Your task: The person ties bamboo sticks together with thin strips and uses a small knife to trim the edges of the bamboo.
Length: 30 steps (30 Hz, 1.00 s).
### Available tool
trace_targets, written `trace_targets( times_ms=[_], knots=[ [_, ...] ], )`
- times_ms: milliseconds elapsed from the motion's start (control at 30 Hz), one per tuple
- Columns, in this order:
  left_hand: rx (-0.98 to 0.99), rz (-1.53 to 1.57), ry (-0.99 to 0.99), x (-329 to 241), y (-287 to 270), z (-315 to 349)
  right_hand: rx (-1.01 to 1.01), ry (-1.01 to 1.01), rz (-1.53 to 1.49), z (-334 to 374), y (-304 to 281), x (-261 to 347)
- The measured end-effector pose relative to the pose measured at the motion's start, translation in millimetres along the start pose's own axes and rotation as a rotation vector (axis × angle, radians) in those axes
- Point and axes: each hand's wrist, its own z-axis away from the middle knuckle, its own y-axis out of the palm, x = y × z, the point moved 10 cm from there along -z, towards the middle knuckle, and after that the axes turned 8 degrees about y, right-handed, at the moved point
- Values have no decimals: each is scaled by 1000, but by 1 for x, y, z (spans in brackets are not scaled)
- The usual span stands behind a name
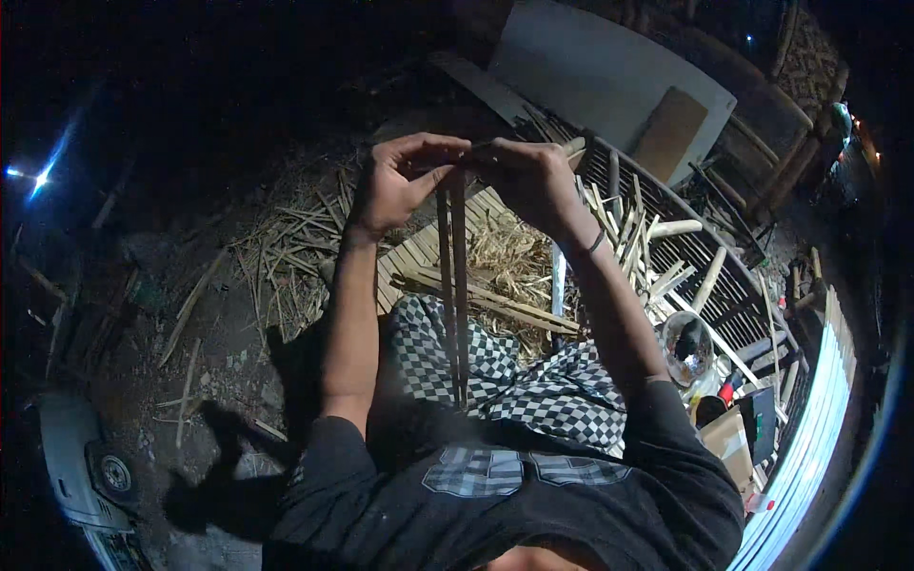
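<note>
My left hand [398, 183] and my right hand [529, 173] are raised in front of me, their fingertips meeting. Between them they pinch the upper end of two long, narrow strips [454, 285], which look like split bamboo. Backlit and dark, the strips run side by side from my fingers down toward my lap. The left fingers bend over the thumb, with a gap between them. Much of the right hand lies in shadow, so its exact grip is hard to make out. Below is my checkered cloth [447, 352] over the legs.
Cut sticks [495, 303] and pale shavings [509, 249] lie before my knees, with loose strips [286, 243] scattered left. A slatted bamboo bench [657, 205] curves along the right, holding a clear container [687, 344] and a cardboard box [728, 443]. A large pale board [590, 71] leans behind.
</note>
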Motion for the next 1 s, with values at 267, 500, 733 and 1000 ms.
trace_targets(
  times_ms=[267, 500, 733, 1000],
  knots=[
    [73, -79, 114, -5, 4, -2, 176, 429, -371, 8, 6, -38],
    [169, -16, 175, -24, 13, -2, 178, 459, -1022, 15, 29, -9],
    [235, -299, 320, -41, 11, 7, 199, 693, -1145, 29, 34, 3],
    [346, -254, 281, -48, 19, 9, 140, 691, -986, 25, 29, 4]
  ],
)
